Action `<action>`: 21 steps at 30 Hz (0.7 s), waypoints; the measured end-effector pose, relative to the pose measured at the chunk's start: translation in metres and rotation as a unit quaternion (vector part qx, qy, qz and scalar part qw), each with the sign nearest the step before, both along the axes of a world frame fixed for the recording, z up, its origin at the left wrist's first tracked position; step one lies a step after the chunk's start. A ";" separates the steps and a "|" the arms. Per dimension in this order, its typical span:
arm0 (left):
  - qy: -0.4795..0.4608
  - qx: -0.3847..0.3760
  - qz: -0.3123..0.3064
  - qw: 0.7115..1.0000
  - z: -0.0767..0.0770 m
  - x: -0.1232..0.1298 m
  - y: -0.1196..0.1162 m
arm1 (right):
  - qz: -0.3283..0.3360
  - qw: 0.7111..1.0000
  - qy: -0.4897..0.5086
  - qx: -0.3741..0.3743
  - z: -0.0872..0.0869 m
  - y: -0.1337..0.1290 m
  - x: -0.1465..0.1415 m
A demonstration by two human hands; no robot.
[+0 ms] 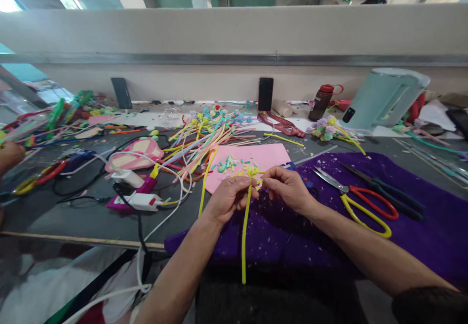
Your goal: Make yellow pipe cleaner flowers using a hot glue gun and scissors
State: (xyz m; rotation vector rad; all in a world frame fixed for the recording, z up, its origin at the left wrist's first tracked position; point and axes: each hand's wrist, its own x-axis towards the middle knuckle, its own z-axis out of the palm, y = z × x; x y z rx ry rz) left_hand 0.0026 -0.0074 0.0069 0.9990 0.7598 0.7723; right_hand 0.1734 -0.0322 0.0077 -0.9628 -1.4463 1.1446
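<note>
My left hand [231, 199] is closed around a yellow fuzzy stem [245, 238] just below its looped, curled top. The stem's long end hangs straight down over the purple cloth [292, 238]. Close on the right, my right hand [285, 187] pinches with thumb and finger at the side of the yellow loops; what lies between its fingertips is too small to make out. Behind both hands, a pink sheet [270, 154] carries small cut pieces in green, yellow and white.
Scissors [369, 202] and dark pliers [383, 190] lie on the cloth at right. Further back stand a kettle [383, 99], a bottle [321, 102] and a phone [265, 93]. Left are bundled stems [204, 141], a power strip [126, 202] with cables, and another person's hand [10, 157].
</note>
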 end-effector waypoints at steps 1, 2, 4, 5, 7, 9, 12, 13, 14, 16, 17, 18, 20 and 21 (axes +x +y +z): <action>0.002 0.002 -0.001 1.000 0.000 0.000 0.000 | 0.001 1.000 -0.002 0.002 0.000 0.000 0.000; 0.003 0.004 -0.002 1.000 -0.001 0.000 0.000 | 0.001 1.000 -0.005 0.004 0.000 0.000 0.000; 0.001 0.009 -0.009 1.000 -0.001 0.000 0.000 | 0.001 1.000 -0.017 0.010 0.000 -0.001 0.000; 0.000 0.012 -0.014 1.000 -0.001 0.000 0.000 | 0.000 1.000 -0.026 0.015 -0.001 -0.001 0.000; 0.002 0.012 -0.025 1.000 -0.002 0.001 0.000 | -0.004 0.998 -0.047 0.032 -0.003 -0.002 -0.001; 0.007 0.009 -0.034 0.999 -0.002 0.001 -0.001 | -0.013 0.995 -0.075 0.059 -0.005 -0.003 -0.001; 0.009 0.003 -0.042 0.999 -0.002 0.002 -0.001 | -0.046 0.981 -0.139 0.130 -0.007 -0.003 0.000; 0.009 0.002 -0.043 0.999 -0.002 0.002 -0.001 | -0.059 0.972 -0.162 0.158 -0.007 -0.003 0.000; 0.008 0.000 -0.045 0.999 -0.002 0.002 -0.001 | -0.070 0.963 -0.182 0.184 -0.006 -0.004 0.000; 0.005 -0.003 -0.045 0.999 -0.002 0.002 -0.001 | -0.083 0.948 -0.210 0.222 -0.005 -0.004 0.001; 0.003 -0.005 -0.044 0.999 -0.002 0.002 -0.001 | -0.085 0.943 -0.219 0.234 -0.005 -0.005 0.001; 0.003 -0.007 -0.044 0.999 -0.002 0.002 -0.001 | -0.088 0.939 -0.226 0.243 -0.005 -0.005 0.001; 0.006 -0.010 -0.045 0.999 -0.002 0.002 0.000 | -0.092 0.933 -0.236 0.254 -0.005 -0.005 0.000; 0.007 -0.012 -0.046 0.999 -0.002 0.002 0.000 | -0.094 0.931 -0.239 0.258 -0.005 -0.005 0.000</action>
